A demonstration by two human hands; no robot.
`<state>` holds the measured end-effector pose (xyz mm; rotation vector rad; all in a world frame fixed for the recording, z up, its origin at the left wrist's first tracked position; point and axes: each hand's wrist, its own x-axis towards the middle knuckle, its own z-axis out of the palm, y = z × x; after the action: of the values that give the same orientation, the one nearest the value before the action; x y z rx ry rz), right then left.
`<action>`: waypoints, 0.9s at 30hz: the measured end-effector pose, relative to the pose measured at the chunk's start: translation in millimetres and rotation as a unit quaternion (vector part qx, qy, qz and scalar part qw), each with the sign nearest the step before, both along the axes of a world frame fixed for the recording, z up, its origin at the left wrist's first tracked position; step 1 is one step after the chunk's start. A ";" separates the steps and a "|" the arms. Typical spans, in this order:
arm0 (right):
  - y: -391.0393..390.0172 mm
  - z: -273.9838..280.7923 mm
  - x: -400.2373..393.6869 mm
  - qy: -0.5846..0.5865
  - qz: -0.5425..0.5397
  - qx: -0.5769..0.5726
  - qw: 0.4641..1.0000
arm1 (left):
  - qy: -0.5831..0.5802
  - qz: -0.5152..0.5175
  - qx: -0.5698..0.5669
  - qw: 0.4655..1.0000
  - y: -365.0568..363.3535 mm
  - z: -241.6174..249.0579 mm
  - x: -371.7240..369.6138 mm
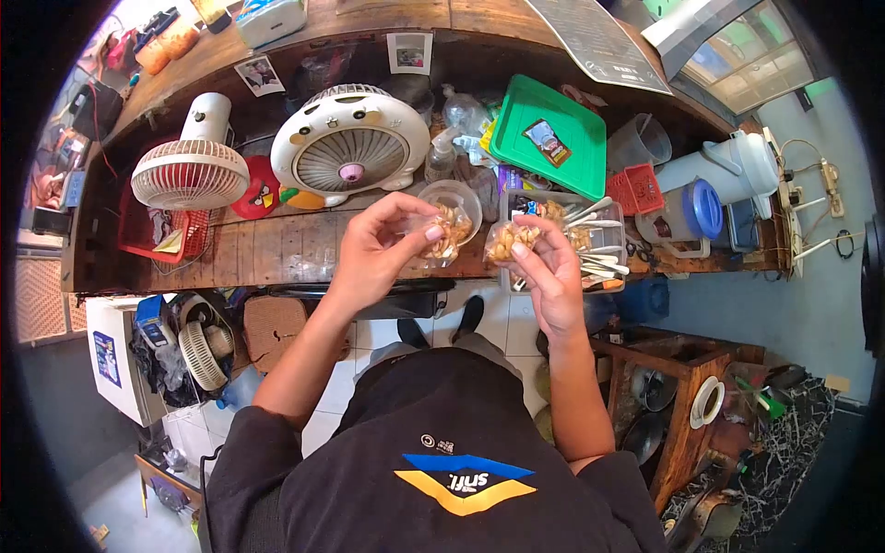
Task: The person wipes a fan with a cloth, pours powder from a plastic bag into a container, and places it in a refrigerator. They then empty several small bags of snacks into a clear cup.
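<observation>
My left hand (pixel 383 253) pinches a small clear bag of light brown pieces (pixel 449 232) above the wooden counter's front edge. Just behind that bag is a round clear plastic bowl (pixel 466 198). In my right hand (pixel 546 276) is a second small clear bag of similar pieces (pixel 509 241), held between thumb and fingers. The two bags are apart. Beneath and beside my right hand, a clear plastic container (pixel 619 241) holds white-handled spoons and more packets.
On the wooden counter (pixel 304 235) stand a round white fan (pixel 350 147), a smaller fan (pixel 189 173), a red basket (pixel 138 230), a green lid (pixel 521 111), a red small basket (pixel 636 189) and a blue-lidded container (pixel 678 217). A wooden rack (pixel 682 369) is at the lower right.
</observation>
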<state>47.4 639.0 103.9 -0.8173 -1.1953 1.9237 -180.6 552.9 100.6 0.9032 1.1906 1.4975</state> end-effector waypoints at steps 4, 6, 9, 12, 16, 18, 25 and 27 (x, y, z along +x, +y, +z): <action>18.0 -6.0 8.0 -0.015 0.011 0.034 0.999 | 0.209 0.053 0.023 0.976 13.6 10.9 -0.6; 27.2 -5.8 7.0 -0.009 0.014 0.043 0.999 | 0.276 0.075 0.040 0.957 19.5 14.6 0.1; 45.5 -7.9 8.2 0.007 0.028 0.053 0.998 | 0.498 0.122 0.073 0.856 28.6 16.6 6.2; 58.9 -2.1 8.4 0.040 0.053 0.066 0.996 | 0.526 0.108 0.053 0.842 36.0 13.9 17.9; 76.7 -2.4 12.3 0.045 0.078 0.053 0.995 | 0.581 0.090 -0.007 0.809 41.9 13.1 28.4; 85.1 -7.2 12.5 0.054 0.088 0.055 0.993 | 0.650 0.017 -0.083 0.755 43.9 7.2 27.6; 100.9 -3.2 12.6 0.015 0.111 0.087 0.990 | 0.707 -0.099 -0.175 0.678 56.1 19.6 37.9; 103.9 -0.8 10.0 0.004 0.123 0.091 0.988 | 0.629 -0.104 -0.194 0.745 56.3 22.7 42.5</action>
<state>57.4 742.9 103.1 -0.5861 -1.5005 1.9717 -138.0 609.2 123.3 1.7418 2.1190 0.2215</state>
